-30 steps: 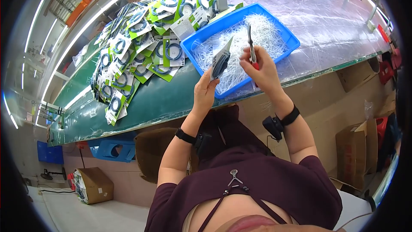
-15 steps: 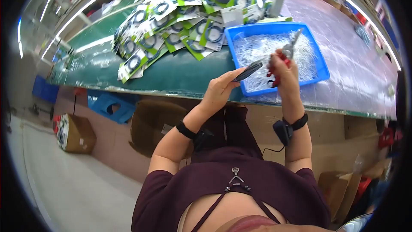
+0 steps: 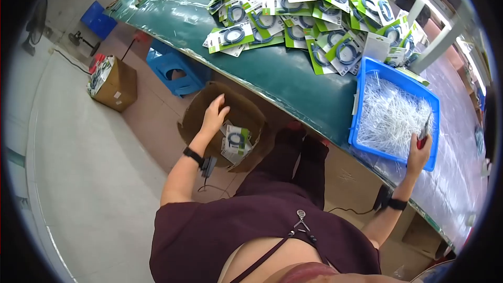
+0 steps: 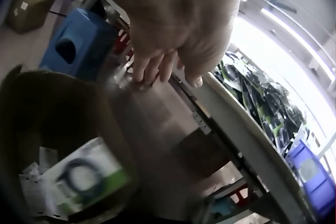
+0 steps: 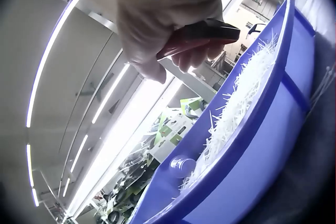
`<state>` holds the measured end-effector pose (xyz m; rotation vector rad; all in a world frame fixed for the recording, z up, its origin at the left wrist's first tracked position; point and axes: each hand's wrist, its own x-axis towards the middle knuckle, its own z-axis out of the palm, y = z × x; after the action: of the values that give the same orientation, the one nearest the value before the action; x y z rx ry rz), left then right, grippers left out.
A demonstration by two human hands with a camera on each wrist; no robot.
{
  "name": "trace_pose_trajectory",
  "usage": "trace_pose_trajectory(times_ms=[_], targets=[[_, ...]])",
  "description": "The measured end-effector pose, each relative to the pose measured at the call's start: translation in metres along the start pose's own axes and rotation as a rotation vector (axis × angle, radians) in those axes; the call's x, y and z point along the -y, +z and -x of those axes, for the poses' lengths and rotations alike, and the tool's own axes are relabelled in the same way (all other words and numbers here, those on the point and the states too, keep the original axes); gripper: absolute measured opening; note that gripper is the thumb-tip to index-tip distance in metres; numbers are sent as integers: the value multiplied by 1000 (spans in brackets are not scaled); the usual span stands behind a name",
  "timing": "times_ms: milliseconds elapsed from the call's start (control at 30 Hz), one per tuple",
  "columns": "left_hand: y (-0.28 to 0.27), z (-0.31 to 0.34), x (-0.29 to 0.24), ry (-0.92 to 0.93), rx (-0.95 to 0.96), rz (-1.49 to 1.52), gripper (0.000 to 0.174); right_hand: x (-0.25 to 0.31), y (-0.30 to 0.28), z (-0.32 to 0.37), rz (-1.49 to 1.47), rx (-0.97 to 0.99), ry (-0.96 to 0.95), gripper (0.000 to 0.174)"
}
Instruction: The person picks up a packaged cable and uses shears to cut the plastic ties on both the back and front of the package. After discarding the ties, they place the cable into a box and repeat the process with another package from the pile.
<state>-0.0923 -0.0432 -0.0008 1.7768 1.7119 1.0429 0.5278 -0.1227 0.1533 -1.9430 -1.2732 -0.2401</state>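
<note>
Left hand hovered empty, fingers slack, over near-left cardboard box of packs; right hand clutched red cutters by blue tray; drops probably land best low and centred.

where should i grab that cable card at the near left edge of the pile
Probably pinch the cable card by its edge nearest the table front, coming from the person's side with the left hand: it lies flat, uncovered, and that edge is clear of the pile.
</note>
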Motion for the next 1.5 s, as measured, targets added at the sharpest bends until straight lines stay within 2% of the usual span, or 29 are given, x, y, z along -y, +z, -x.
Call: trace_pose_trajectory(times_ms=[67, 100, 167, 233, 267, 333, 367, 433, 533, 600, 700, 733, 800, 867, 933, 1000, 1067, 1100, 1200, 1333, 1500], targets=[[-2, -54, -24, 249, -88, -136, 56, 8, -7, 13, -207, 22, 49, 28], [-3, -86, -26, 360, -118, -199, 61, 9, -12, 19, -205, 24, 44, 28], [-8, -158, -17, 404, -96, -382, 78, 8, -22, 29, -356, 127, 98, 32], [-9, -226, 8, 312, -77, -673, 102, 10, -32, 39, -428, 162, 122, 33], [-15, -239, -7, 321, -78, -663, 102, 12, -38, 45, -449, 181, 141, 33], [-25, -264, -35, 57, 233, -930, 120, 11, -49, 54, -454, 184, 164, 34], [-24, -275, -33, 74, 238, -919, 120, 9, -54, 59, -454, 182, 166, 34], [-26, -294, -25, 6, 409, -932, 128, 4, -59, 68, -459, 183, 177, 33], [-29, -306, -19, -15, 386, -821, 127, -5, -62, 73, -477, 185, 260, 34], [-30, -301, -24, -38, 367, -773, 127, -1, -63, 74, -496, 195, 298, 34], [-30, -282, -40, -29, -3, -371, 116, 12, -64, 68, -609, 203, 400, 41], [-30, -270, -51, -22, 0, -384, 116, 21, -63, 67, -618, 199, 413, 41], [-17, -224, -79, -118, 556, 813, 108, 39, -63, 66, -925, 446, 270, 50], [5, -159, -157, -60, 741, 1115, 108, 77, -55, 67, -915, 587, 277, 57], [34, -115, -204, -61, 873, 1262, 112, 93, -34, 69, -668, 691, 43, 58], [64, -84, -246, -57, 930, 1310, 113, 123, -18, 78, -515, 581, -49, 59], [92, -61, -276, -28, 936, 1407, 116, 127, -7, 89, -439, 484, -168, 56], [107, -53, -286, -36, 988, 1403, 116, 126, -6, 95, -422, 459, -131, 56], [143, -29, -310, 173, 967, 1292, 120, 119, -7, 106, -397, 475, -59, 55], [164, 3, -336, 237, 965, 1280, 121, 100, -16, 110, -292, 326, -75, 54], [173, 18, -349, 257, 1005, 1284, 120, 93, -29, 110, -266, 316, -13, 55]])
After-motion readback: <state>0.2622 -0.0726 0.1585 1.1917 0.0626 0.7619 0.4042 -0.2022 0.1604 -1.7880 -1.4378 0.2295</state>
